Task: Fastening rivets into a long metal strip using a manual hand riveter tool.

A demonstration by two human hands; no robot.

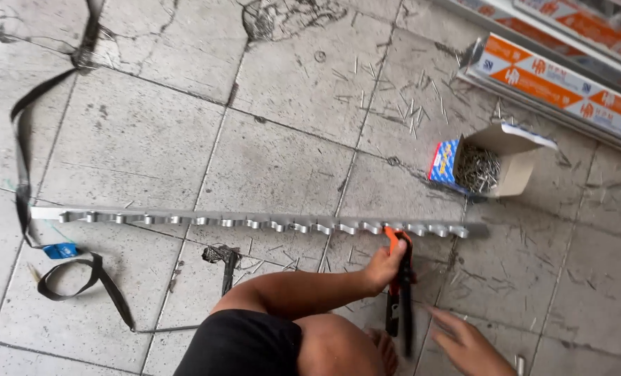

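A long notched aluminium strip [254, 221] lies across the tiled floor. My left hand [383, 266] grips the upper part of an orange and black hand riveter [401, 292], whose nose rests on the strip near its right end. My right hand [463, 342] hovers open, fingers spread, just right of the riveter's lower handles and not touching them. My bent knee [331, 348] and black shorts [244, 345] fill the bottom middle.
An open cardboard box of rivets [488, 163] lies on its side at the right, with loose rivets scattered over the floor. Wrapped aluminium profiles [568, 83] lie at the top right. A black strap [21, 181] loops at the left beside a blue tag [61, 251]. A small black tool [225, 261] lies below the strip.
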